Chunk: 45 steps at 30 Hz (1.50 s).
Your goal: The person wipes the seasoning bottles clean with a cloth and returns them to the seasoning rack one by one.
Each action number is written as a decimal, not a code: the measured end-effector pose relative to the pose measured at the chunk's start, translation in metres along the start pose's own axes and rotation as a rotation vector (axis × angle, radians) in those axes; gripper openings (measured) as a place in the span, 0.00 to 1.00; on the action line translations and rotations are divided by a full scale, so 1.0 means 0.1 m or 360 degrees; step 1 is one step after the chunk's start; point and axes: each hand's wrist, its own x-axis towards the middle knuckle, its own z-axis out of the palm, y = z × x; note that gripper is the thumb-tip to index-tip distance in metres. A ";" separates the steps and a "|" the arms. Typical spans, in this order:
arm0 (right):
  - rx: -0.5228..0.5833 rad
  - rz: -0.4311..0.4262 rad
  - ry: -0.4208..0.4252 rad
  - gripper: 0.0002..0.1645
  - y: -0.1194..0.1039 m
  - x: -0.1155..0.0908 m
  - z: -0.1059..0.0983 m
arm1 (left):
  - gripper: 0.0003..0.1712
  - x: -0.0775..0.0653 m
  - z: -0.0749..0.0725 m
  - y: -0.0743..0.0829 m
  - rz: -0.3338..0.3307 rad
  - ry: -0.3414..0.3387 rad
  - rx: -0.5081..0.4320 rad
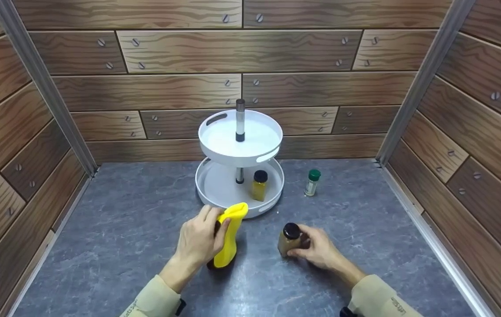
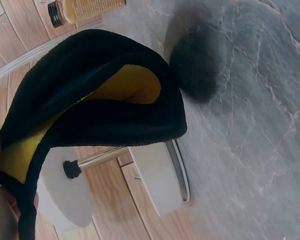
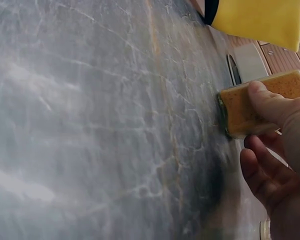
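Landmark: two-tier stand [image 1: 240,121], white, with round upper tray [image 1: 261,130] and round lower tray [image 1: 219,178] on one central post; upright on gray marbled tabletop [image 1: 136,211], near back wall [image 1: 180,50] of wood-look panels.

Item: left hand [image 1: 200,235], in front of the stand, slightly left of the post. Grip: clamped, with thumb and fingers closed about a yellow-and-black cloth [image 1: 229,242].

Same cloth: folded, just in front of the lower tray; dark outer side and yellow inner side in the left wrist view, with a dark shadow on the tabletop beside one end.

Item: right hand [image 1: 318,248], in front of the stand and to the right. Grip: clamped, with thumb and fingers on opposite sides of a black-capped jar [image 1: 288,244].

Same jar: brownish grainy contents behind clear sides, in front of the stand, right of the post. Contact between jar base and tabletop: cannot tell.

Item: yellow jar [image 1: 259,190], black cap, upright on the lower tray, right of the post.

Item: green-capped bottle [image 1: 311,187], small, pale label, upright on the tabletop, right of the stand, well apart from the right hand.

Also: khaki sleeves [image 1: 153,299], lettered, both in front of the stand.
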 end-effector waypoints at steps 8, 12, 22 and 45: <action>-0.0026 0.0037 0.0075 0.36 -0.02 -0.01 0.03 | 0.11 0.02 0.06 0.06 -0.0010 -0.0044 -0.0019; -0.0034 0.0018 0.0104 0.36 -0.05 -0.02 0.05 | 0.12 0.01 0.09 0.09 -0.0011 -0.0062 -0.0018; 0.0030 -0.0280 0.0251 0.32 -0.25 0.08 0.09 | 0.13 0.02 0.16 0.20 -0.0013 -0.0069 -0.0056; 0.0234 -0.0436 0.0330 0.33 -0.70 0.32 0.27 | 0.11 0.13 0.22 0.42 -0.0072 -0.0013 -0.0126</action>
